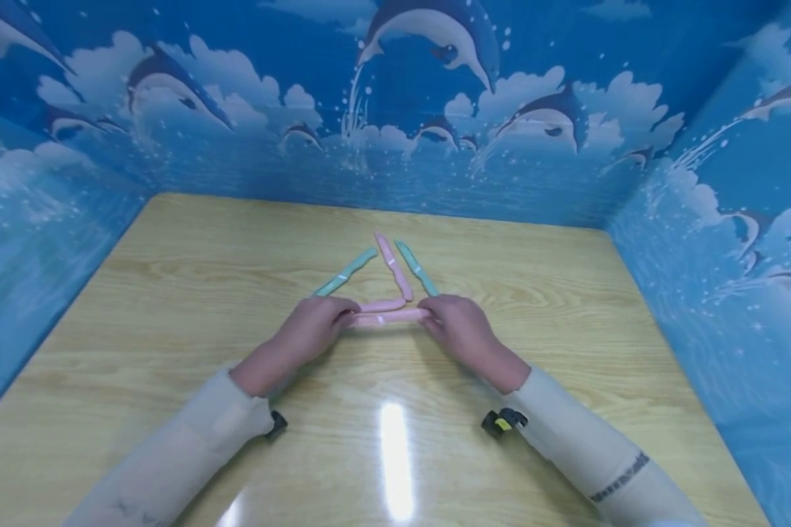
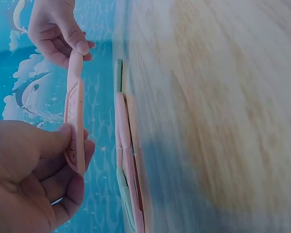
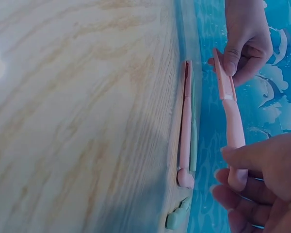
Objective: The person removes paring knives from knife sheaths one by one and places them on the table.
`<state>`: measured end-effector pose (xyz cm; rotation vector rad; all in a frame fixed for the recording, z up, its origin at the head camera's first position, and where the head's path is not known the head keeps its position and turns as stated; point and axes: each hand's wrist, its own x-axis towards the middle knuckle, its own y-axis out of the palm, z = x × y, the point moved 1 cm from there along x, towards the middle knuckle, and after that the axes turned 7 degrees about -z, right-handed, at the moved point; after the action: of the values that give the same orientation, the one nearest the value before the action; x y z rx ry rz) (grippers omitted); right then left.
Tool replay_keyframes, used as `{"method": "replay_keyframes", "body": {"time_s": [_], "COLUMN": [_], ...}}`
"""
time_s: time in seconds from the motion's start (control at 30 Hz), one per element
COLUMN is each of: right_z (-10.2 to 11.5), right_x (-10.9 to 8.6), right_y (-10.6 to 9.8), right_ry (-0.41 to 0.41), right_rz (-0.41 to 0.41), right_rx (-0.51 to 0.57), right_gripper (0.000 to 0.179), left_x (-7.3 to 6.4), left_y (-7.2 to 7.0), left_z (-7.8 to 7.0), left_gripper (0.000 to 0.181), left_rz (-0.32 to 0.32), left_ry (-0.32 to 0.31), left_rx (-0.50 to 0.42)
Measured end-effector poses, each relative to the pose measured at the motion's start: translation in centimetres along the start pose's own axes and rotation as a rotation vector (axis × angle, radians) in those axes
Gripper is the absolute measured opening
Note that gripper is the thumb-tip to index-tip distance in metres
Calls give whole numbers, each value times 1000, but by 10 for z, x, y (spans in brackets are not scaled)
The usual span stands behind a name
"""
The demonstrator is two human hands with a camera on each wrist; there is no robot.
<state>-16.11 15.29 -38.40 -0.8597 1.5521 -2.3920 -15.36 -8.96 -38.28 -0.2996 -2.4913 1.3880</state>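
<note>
Both hands hold one pink sheathed knife [image 1: 390, 318] level, a little above the table. My left hand [image 1: 311, 327] pinches its flat sheath end, as the left wrist view shows on the pink sheath [image 2: 74, 121]. The rounded handle [image 3: 235, 124] is pinched at its far end by my right hand [image 1: 463, 327]. Just beyond lie two more pink knives, one slanting away [image 1: 393, 265] and one crosswise [image 1: 384, 304], partly behind the left fingers. A green knife [image 1: 346, 271] lies past the left hand, another green knife [image 1: 416, 268] past the right.
The wood-grained table [image 1: 171, 293] is bounded at the back and sides by blue dolphin-printed walls [image 1: 382, 161]. A bright light reflection [image 1: 395, 461] shows on its near part. Small dark devices [image 1: 504, 422] sit at both wrists.
</note>
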Motion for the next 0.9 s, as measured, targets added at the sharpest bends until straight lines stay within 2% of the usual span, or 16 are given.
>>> {"method": "replay_keyframes", "body": {"time_s": [0.13, 0.3, 0.43, 0.63, 0.9], "right_z": [-1, -4, -6, -6, -9], "right_x": [-5, -13, -18, -21, -22], "right_y": [-1, -1, -1, -3, -4], "right_ry": [13, -7, -29, -51, -65], "right_rz": [-1, 16, 27, 42, 25], "right_rx": [25, 67, 90, 97, 93], "right_gripper": [15, 18, 21, 25, 22], "left_x": [-1, -5, -9, -13, -12], "left_y": [2, 3, 3, 7, 6], "left_z": [5, 9, 9, 14, 11], "left_gripper": [17, 13, 13, 13, 25], "left_rz": [-10, 16, 36, 37, 49], "left_ry": [5, -48, -79, -51, -54], "left_rx": [-71, -225, -291, -293, -256]}}
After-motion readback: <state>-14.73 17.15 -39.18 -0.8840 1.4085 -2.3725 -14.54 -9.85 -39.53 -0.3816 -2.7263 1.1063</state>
